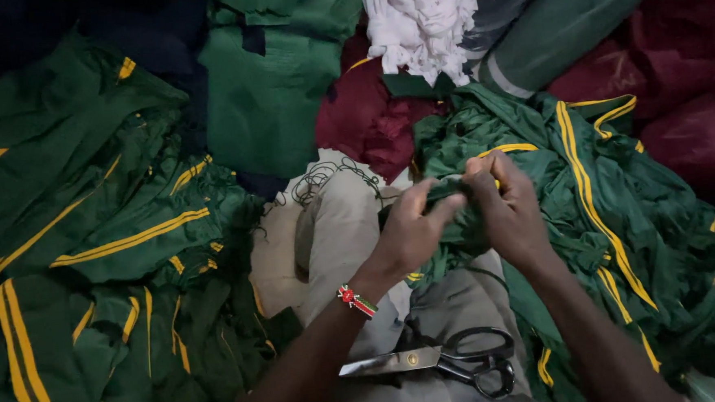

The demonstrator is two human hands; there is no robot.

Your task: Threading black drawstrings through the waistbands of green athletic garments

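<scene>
Both my hands pinch green garment (536, 192) bunched between them: left hand (412, 231) fingers pressed on fold, right hand (509, 209) gripping same fold. Scissors (451, 361) lie below grip on my lap. Beaded wristband (357, 300) on left wrist.

Green garment (603, 212): dark green, shiny fabric, crumpled in a loose heap right of centre, spilling toward the near right. 2 parallel yellow stripes run along its seam, curving from the far right down toward the near edge; a short striped band shows at the far side. Its near-left part is bunched up at centre, pinched between the left hand (412, 231) and right hand (509, 209), which meet on the same fold. The bunched bit sits raised above the lap; the rest lies slack.
</scene>
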